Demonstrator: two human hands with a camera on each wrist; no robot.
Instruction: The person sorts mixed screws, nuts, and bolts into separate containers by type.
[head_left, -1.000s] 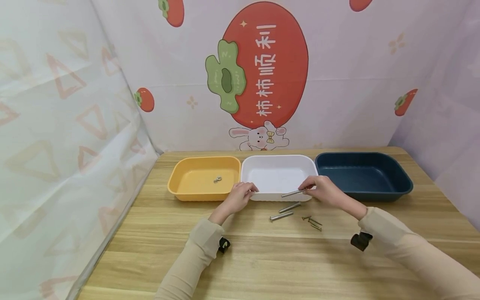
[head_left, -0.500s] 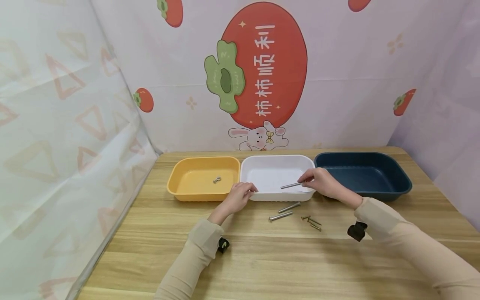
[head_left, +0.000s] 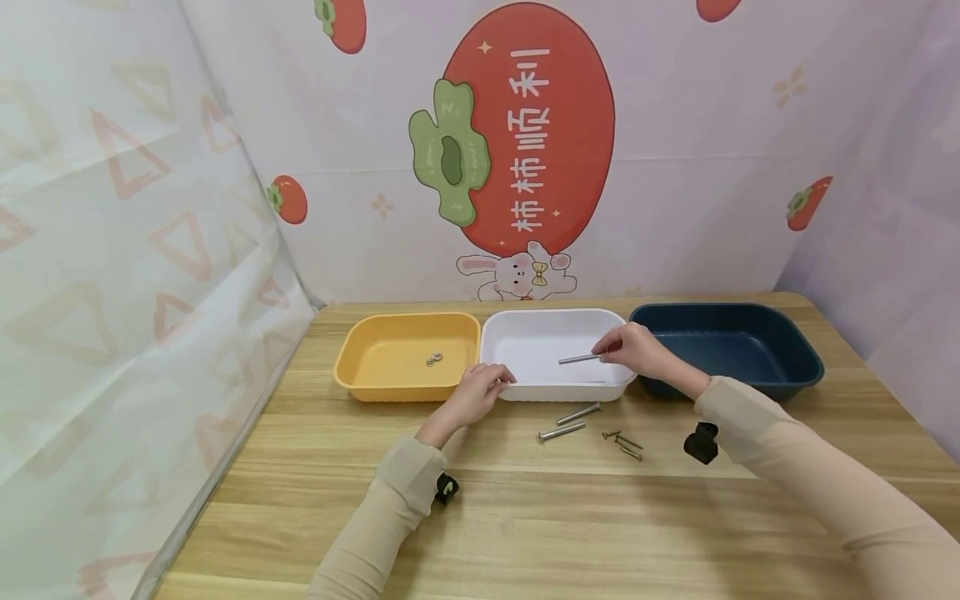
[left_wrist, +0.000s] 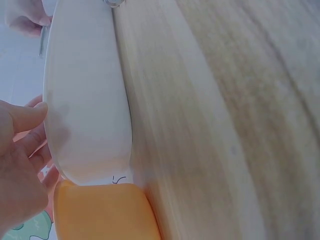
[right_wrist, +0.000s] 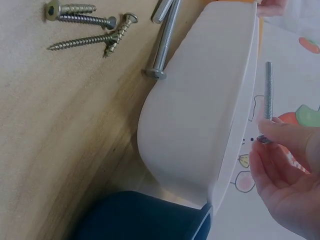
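Note:
My right hand (head_left: 637, 348) pinches a long silver bolt (head_left: 579, 359) near its head, holding it over the white tray (head_left: 555, 393). In the right wrist view the bolt's threaded shank (right_wrist: 269, 90) points away from the fingers. At the tray's front left corner my left hand (head_left: 474, 395) grips the rim, thumb outside and fingers over the edge, as the left wrist view shows. Two more silver bolts (head_left: 562, 432) lie on the table just in front of the white tray. To their right is a small group of brassy screws (head_left: 628, 443).
A yellow tray (head_left: 401, 394) stands left of the white one, with a few small nut-like metal pieces (head_left: 434, 359) inside. On the right stands a dark blue tray (head_left: 765, 389). All three trays form a row along the back of the wooden table (head_left: 525, 525), before a printed cloth.
My right hand has lifted the bolt from in front of the white tray's near rim and carried it back over the tray. The left hand has stayed at the rim.

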